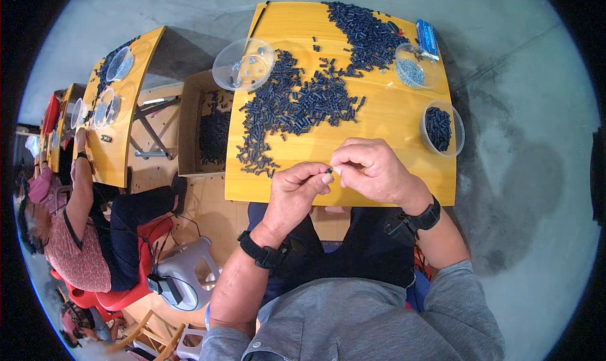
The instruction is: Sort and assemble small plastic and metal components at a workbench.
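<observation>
- A small black part (329, 170) is pinched between the left hand (295, 193) and right hand (372, 169), at the table's (391, 124) near edge;
- a black pile (297, 105) is spread beyond; a bowl (442, 128) is kept right.

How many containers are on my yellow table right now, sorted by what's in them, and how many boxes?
Clear bowl of small metal bits: 2, the large bowl at the left edge and the smaller bowl at the right.
Clear cup of black pieces: 1, the cup.
Blue box: 1, the box at the far right corner.
Total: 4.
</observation>
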Motion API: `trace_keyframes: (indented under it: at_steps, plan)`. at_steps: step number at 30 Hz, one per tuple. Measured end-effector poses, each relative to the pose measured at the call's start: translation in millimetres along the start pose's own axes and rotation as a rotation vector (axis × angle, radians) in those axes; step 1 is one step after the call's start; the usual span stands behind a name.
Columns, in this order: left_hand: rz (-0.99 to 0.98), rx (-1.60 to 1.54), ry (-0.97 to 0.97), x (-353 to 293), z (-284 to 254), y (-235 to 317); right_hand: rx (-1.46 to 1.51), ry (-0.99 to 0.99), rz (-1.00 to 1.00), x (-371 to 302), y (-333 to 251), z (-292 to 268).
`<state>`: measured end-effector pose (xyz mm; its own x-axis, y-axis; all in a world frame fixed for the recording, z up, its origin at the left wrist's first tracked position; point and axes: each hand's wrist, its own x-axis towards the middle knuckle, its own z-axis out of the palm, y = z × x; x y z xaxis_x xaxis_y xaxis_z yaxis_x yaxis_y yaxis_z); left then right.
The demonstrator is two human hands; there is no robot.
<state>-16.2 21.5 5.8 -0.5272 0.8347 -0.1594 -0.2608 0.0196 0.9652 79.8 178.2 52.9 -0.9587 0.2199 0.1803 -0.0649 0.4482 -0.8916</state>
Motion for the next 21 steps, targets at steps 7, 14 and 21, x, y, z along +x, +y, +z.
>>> trace_keyframes:
  at_steps: [7,14,21]
  plan:
    - [-0.002,0.012,-0.01,2,-1,0,-0.081,-0.013,-0.037,2,0,1]
    - [-0.034,0.015,-0.005,4,-4,-2,-0.102,0.002,-0.083,1,4,8]
    - [-0.046,-0.016,-0.01,6,-4,1,-0.047,0.086,-0.054,-6,4,16]
